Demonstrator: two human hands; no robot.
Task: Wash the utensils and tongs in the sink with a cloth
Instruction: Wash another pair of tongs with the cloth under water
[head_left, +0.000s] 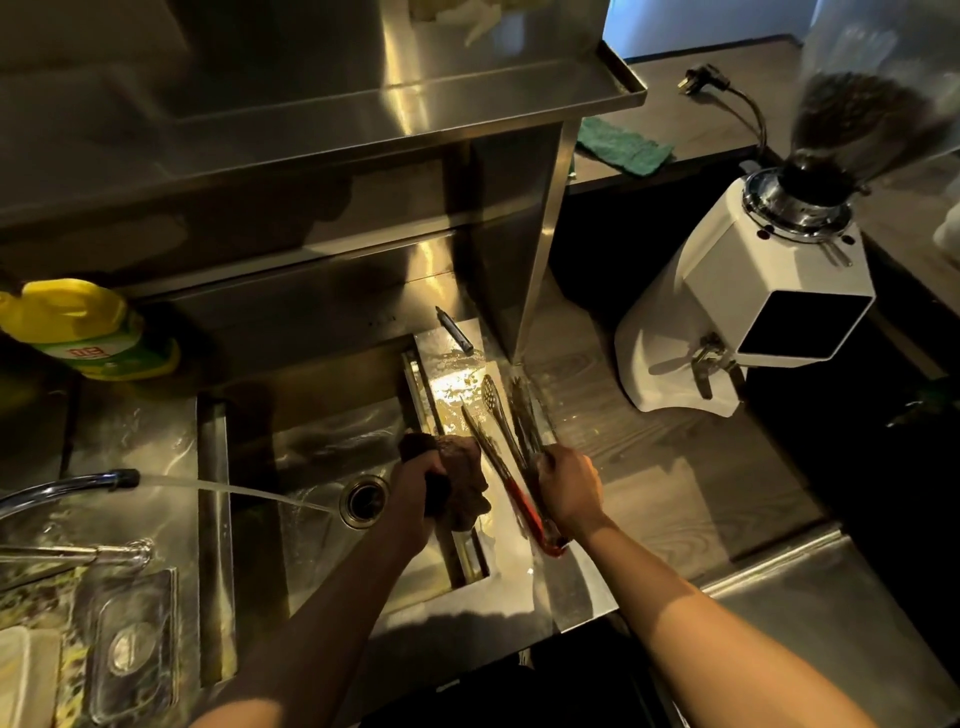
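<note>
My left hand (415, 486) grips a dark brown cloth (462, 478) over the right side of the steel sink (311, 447). My right hand (569, 488) is closed on a bundle of metal tongs (498, 431) with a red handle end (535, 519), their tips pointing away over the wet sink ledge. More dark utensils (524, 410) lie in the same bundle to the right. The cloth sits just left of the tongs, close to touching them.
A faucet (78, 483) at the left runs water toward the drain (363, 499). A yellow detergent bottle (78, 327) stands behind the sink. A black pen (453, 330) lies on the ledge. A white coffee grinder (753, 291) and a green cloth (623, 145) sit at the right.
</note>
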